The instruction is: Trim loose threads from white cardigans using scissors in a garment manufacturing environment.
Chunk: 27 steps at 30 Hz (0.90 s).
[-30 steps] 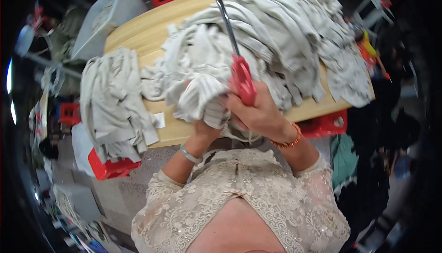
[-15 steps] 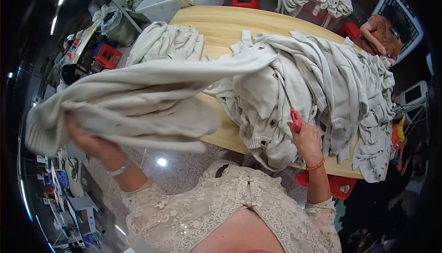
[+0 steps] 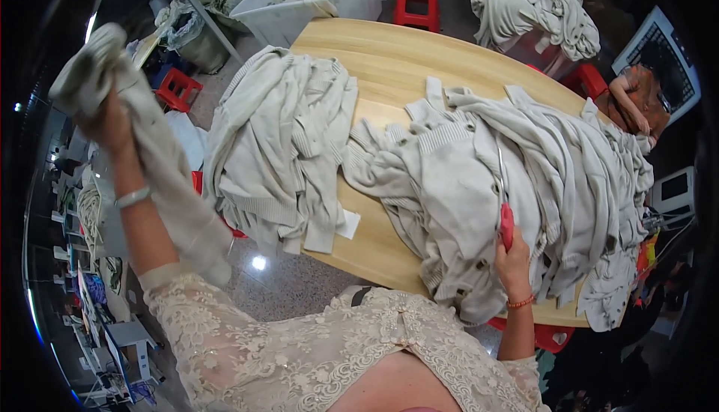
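My left hand (image 3: pixel 110 123) is raised at the far left, its fingers closed on an off-white knit garment (image 3: pixel 168 187) that hangs down beside my forearm. My right hand (image 3: pixel 514 268) grips the red handle of a tool (image 3: pixel 507 226) with a long, thin metal shaft or blade; its exact kind is unclear. The metal part points away from me over a heap of off-white buttoned knit cardigans (image 3: pixel 464 187) on the table's right half. Across a strip of bare tabletop, a second pile of the same knitwear (image 3: pixel 273 142) lies on the left and droops over the edge.
The wooden table (image 3: pixel 374 45) has a curved far edge. Behind it stand a white bin (image 3: pixel 337 0) of knitwear, a red stool (image 3: pixel 416 4) and another garment heap (image 3: pixel 532 7). A person (image 3: pixel 636 101) is at the far right. More red stools (image 3: pixel 178 88) stand left.
My left hand has swung the garment up and further left, off the table, uncovering the left pile. My right hand has shifted slightly right and nearer with the tool, partly as the view moved.
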{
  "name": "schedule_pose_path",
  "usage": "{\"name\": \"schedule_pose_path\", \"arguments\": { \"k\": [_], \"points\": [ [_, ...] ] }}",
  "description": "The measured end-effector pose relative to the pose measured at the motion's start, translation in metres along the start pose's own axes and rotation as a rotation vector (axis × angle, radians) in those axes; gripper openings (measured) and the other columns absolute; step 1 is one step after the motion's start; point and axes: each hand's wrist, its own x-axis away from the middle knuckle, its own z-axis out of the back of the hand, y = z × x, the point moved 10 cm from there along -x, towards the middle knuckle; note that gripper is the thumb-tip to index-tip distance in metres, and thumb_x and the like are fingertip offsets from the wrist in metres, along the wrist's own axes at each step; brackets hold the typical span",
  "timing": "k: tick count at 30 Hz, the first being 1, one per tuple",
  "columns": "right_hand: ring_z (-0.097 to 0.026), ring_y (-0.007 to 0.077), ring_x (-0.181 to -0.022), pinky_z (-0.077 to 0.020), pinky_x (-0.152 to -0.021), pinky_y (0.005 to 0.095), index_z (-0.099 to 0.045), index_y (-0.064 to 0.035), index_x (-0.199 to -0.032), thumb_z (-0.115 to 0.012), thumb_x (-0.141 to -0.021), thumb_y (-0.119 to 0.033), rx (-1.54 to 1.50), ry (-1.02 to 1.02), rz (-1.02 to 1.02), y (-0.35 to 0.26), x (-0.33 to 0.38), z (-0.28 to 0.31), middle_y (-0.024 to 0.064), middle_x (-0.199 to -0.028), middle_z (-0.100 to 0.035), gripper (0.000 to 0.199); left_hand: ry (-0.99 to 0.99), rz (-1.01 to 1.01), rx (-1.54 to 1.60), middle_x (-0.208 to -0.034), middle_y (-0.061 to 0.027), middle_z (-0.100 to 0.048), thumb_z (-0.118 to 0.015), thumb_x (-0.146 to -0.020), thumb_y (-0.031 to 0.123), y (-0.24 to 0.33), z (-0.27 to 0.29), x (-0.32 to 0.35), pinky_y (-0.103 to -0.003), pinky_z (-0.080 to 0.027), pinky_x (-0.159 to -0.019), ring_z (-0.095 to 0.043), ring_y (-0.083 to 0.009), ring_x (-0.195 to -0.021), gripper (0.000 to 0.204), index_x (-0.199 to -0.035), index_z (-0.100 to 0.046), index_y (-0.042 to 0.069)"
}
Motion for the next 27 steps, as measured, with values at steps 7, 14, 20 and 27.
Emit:
{"name": "schedule_pose_path", "arguments": {
  "k": [7, 14, 20, 27],
  "points": [
    [-0.059, 0.0469, -0.08, -0.0469, -0.066, 0.0466, -0.058, -0.0026, -0.105, -0.057, -0.089, -0.008, 0.021, 0.204, -0.135, 0.014, -0.005, 0.008, 0.0263, -0.085, -0.061, 0.018, -0.669, 0.318, 1.201, -0.138, -0.0262, -0.048, -0.079, -0.072, 0.048, 0.283, -0.202, 0.068, -0.04, -0.036, -0.107, -0.044, -0.0371, -0.131, 0.099, -0.145, -0.033, 0.0],
    [-0.055, 0.0179, -0.063, -0.0446, -0.061, 0.0326, -0.062, -0.0021, -0.108, -0.073, -0.082, -0.017, 0.011, 0.329, -0.382, 0.03, 0.021, 0.038, 0.0078, -0.076, -0.063, 0.032, -0.876, -0.065, 0.867, -0.131, -0.0203, -0.055, -0.072, -0.079, 0.046, 0.435, -0.138, 0.174, -0.056, -0.033, -0.104, -0.043, -0.037, -0.13, 0.07, -0.133, -0.052, 0.006],
    [-0.059, 0.0337, -0.093, -0.0479, -0.08, 0.0409, -0.053, -0.0033, -0.118, -0.085, -0.067, -0.028, 0.206, 0.293, -0.316, 0.035, 0.056, 0.017, 0.0156, -0.106, -0.06, 0.065, -0.696, -0.314, 2.058, -0.125, -0.0165, -0.058, -0.075, -0.078, 0.008, 0.535, 0.131, 0.09, -0.038, -0.045, -0.098, -0.056, -0.0333, -0.115, 0.052, -0.126, -0.056, 0.004],
    [-0.055, 0.0456, -0.1, -0.0473, -0.084, 0.0481, -0.041, 0.0065, -0.125, -0.071, -0.074, -0.013, 0.251, 0.363, -0.403, 0.092, 0.1, 0.014, 0.0248, -0.115, -0.052, 0.062, -0.549, -0.817, 2.287, -0.131, -0.018, -0.05, -0.079, -0.07, 0.014, 0.561, 0.353, 0.073, -0.043, -0.04, -0.098, -0.05, -0.0351, -0.117, 0.069, -0.132, -0.051, 0.01]
  ]
}}
